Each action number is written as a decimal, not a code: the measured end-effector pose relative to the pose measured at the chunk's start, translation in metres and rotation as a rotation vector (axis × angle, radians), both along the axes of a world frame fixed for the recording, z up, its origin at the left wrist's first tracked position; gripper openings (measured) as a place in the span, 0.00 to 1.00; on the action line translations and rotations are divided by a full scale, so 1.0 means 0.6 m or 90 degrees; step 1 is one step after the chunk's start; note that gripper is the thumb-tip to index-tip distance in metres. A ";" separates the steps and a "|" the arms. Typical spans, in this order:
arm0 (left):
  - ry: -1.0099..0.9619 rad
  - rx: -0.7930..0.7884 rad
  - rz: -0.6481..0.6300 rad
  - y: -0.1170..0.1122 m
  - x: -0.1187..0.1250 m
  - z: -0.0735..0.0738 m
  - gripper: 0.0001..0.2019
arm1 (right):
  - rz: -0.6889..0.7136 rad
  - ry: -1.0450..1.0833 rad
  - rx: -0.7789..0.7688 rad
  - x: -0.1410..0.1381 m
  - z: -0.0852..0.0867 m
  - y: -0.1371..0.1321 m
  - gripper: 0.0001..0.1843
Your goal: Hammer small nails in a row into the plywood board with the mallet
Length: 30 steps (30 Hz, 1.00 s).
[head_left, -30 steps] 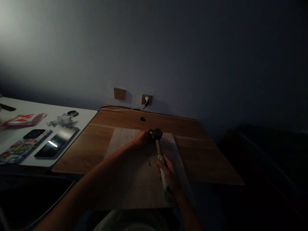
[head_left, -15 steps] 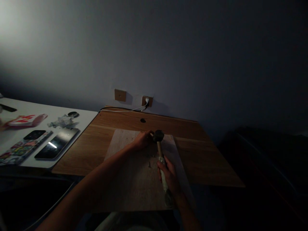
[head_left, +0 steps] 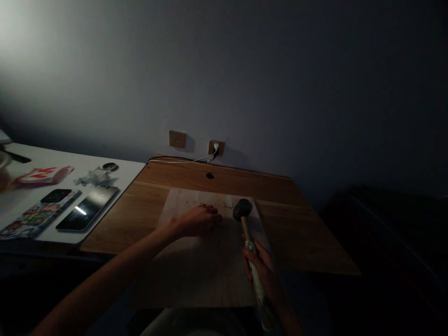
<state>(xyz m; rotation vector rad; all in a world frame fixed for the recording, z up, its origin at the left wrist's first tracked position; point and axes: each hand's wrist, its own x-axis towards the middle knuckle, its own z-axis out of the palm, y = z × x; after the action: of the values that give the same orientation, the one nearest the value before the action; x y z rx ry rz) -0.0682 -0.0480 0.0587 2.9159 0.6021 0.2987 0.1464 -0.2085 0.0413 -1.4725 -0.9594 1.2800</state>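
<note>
1. On the pale board, up near its far edge, I see little shiny bits that look like nails, just left of the head of the dark hammer
2. The right hand wraps its fingers around the hammer's handle, and I can't tell if the head touches the wood
3. The left hand is low over the board with its fingers bent down, but I can't tell if they pinch anything, because it is so dim
4. The hammer could hit the left fingers, I think, since the head is near them
5. The shiny bits could get knocked away and lost, as they are tiny and right by the head
6. The board sticks out past the near edge of the brown table, so a hard bang there could tip it
7. Next to half a second ago, the left hand is nearer the person and the hammer head is farther right, with a gap between them
8. The shiny bits show now, but a pointy bit mid-board is out of sight, maybe behind the left hand
</note>
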 end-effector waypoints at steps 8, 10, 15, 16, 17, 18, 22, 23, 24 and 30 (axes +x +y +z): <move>-0.046 0.016 -0.004 -0.011 0.005 -0.007 0.08 | 0.008 0.008 -0.081 0.020 -0.024 -0.007 0.22; -0.085 -0.029 0.012 -0.001 0.001 -0.010 0.08 | 0.004 0.013 -0.099 0.027 -0.027 -0.004 0.24; -0.269 -0.199 0.118 0.057 0.010 -0.028 0.12 | 0.006 -0.001 -0.123 0.036 -0.028 0.000 0.27; -0.300 -0.225 0.143 0.070 0.017 -0.033 0.12 | 0.006 -0.001 -0.123 0.036 -0.029 0.000 0.27; -0.323 -0.239 0.164 0.081 0.023 -0.039 0.11 | 0.006 0.001 -0.123 0.035 -0.030 0.000 0.26; -0.337 -0.245 0.186 0.089 0.030 -0.045 0.10 | 0.002 0.003 -0.123 0.035 -0.031 0.000 0.26; -0.347 -0.231 0.258 0.102 0.041 -0.070 0.08 | -0.016 0.010 -0.119 0.033 -0.037 0.000 0.27; -0.350 -0.235 0.262 0.101 0.039 -0.074 0.07 | -0.019 0.009 -0.112 0.032 -0.037 0.000 0.27; -0.355 -0.241 0.261 0.100 0.037 -0.078 0.08 | -0.022 0.008 -0.104 0.031 -0.036 0.000 0.27; -0.339 -0.208 0.247 0.093 0.029 -0.075 0.09 | -0.027 -0.029 -0.096 0.023 -0.026 0.002 0.24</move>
<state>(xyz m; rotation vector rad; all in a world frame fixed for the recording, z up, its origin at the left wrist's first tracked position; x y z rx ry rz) -0.0506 0.0077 0.0138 2.2531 0.9987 0.8899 0.1603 -0.2071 0.0255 -1.6358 -0.8723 1.3159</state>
